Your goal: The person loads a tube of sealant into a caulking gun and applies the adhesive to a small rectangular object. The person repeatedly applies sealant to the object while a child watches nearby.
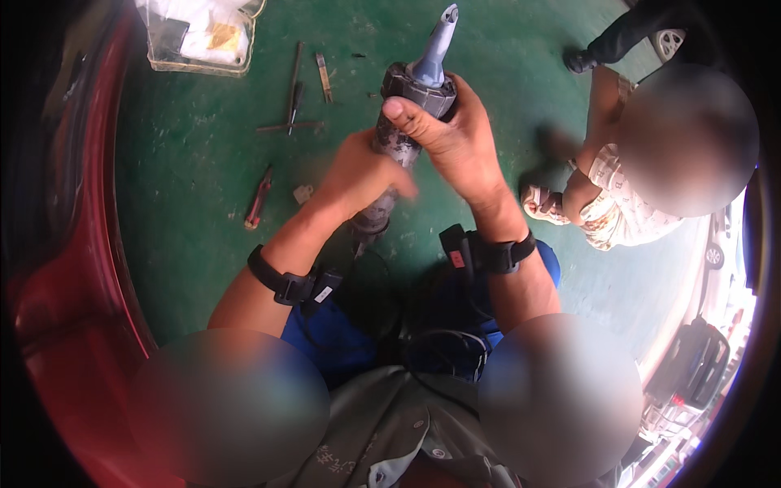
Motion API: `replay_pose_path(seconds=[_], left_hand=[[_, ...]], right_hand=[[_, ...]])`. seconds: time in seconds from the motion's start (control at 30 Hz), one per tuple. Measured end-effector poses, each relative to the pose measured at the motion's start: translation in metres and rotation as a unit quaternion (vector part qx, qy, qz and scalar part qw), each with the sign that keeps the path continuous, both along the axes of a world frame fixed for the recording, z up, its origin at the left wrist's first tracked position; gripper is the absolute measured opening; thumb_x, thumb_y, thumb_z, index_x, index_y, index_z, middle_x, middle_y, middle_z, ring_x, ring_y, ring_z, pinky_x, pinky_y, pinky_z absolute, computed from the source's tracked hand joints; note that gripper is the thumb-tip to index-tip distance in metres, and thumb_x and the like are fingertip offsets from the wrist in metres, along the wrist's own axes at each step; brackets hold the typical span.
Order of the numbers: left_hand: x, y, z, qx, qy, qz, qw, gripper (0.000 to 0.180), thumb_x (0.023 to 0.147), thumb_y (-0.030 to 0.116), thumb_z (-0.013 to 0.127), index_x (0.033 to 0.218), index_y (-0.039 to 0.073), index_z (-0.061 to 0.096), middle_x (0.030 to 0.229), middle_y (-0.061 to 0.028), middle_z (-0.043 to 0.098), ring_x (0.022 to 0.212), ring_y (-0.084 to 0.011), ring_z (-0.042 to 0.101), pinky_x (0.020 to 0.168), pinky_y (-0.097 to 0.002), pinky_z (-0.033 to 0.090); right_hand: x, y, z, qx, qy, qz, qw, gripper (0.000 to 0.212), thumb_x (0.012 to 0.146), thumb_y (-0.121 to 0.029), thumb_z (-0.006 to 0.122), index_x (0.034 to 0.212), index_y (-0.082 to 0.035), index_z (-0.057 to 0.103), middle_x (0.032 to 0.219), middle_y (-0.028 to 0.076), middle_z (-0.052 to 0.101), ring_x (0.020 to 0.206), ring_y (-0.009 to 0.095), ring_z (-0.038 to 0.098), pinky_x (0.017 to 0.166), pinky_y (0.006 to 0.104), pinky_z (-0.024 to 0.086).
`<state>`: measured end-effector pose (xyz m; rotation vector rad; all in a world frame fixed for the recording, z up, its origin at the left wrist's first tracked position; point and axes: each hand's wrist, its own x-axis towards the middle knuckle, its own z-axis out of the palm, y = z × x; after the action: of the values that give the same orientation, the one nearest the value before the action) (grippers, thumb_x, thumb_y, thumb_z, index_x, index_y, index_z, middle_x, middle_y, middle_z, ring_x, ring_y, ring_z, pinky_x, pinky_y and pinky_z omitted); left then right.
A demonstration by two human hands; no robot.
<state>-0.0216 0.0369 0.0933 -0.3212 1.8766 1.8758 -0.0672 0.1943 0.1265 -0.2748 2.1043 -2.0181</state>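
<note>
A dark, worn sealant gun (399,146) is held up in front of me, tilted with its tip pointing away. A pale blue-grey nozzle (438,50) with a slanted open tip sticks out of its thick black end collar (416,91). My right hand (457,134) is closed round this collar, thumb across its near side. Lower down, my left hand (366,173) is wrapped about the barrel, its thumb smeared by motion. The lower end of the gun hangs below my left hand, partly in shadow.
On the green floor (220,146) lie a red-handled cutter (259,197), a flat scraper-like tool (325,78) and thin dark rods (294,89). A clear plastic bin (199,67) stands far left. A red car body (89,260) runs along the left. At right crouches another person (626,195).
</note>
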Motion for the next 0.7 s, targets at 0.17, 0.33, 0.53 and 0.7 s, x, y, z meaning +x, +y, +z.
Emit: replay_pose_path(seconds=[0.17, 0.33, 0.53, 0.7], left_hand=[[0.002, 0.003, 0.009, 0.016, 0.01, -0.037, 0.999, 0.031, 0.056, -0.001, 0.077, 0.085, -0.001, 0.068, 0.08, -0.0075, 0.069, 0.074, -0.0192, 0.066, 0.07, -0.0329, 0.051], [0.004, 0.009, 0.003, -0.049, 0.034, -0.014, 0.998, 0.033, 0.055, -0.003, 0.077, 0.087, -0.001, 0.068, 0.08, -0.0086, 0.069, 0.075, -0.0203, 0.067, 0.071, -0.0331, 0.052], [0.003, 0.006, 0.006, 0.028, 0.029, -0.047, 0.998, 0.036, 0.053, -0.003, 0.077, 0.089, -0.003, 0.07, 0.084, -0.0096, 0.071, 0.076, -0.0214, 0.068, 0.073, -0.0351, 0.054], [0.004, 0.013, -0.001, -0.027, 0.027, -0.011, 0.999, 0.033, 0.053, -0.004, 0.077, 0.085, -0.003, 0.069, 0.084, -0.0086, 0.07, 0.077, -0.0226, 0.068, 0.074, -0.0331, 0.053]], right_hand=[[-0.027, 0.022, 0.001, -0.263, -0.066, 0.201, 0.941, 0.067, 0.081, -0.019, 0.092, 0.133, 0.006, 0.059, 0.117, 0.014, 0.071, 0.109, 0.023, 0.072, 0.1, 0.0402, 0.058], [0.008, -0.007, 0.013, 0.071, -0.011, -0.085, 0.994, 0.062, 0.076, -0.016, 0.096, 0.124, 0.005, 0.063, 0.106, 0.008, 0.072, 0.087, 0.015, 0.067, 0.081, 0.0313, 0.058], [-0.026, 0.024, 0.0, -0.323, -0.111, 0.271, 0.9, 0.066, 0.076, -0.005, 0.089, 0.135, 0.005, 0.06, 0.119, 0.014, 0.071, 0.112, 0.024, 0.069, 0.102, 0.0364, 0.055], [0.008, -0.002, 0.004, 0.002, -0.01, -0.039, 0.999, 0.065, 0.075, -0.022, 0.096, 0.123, 0.005, 0.061, 0.104, 0.008, 0.071, 0.093, 0.016, 0.067, 0.084, 0.0321, 0.058]])
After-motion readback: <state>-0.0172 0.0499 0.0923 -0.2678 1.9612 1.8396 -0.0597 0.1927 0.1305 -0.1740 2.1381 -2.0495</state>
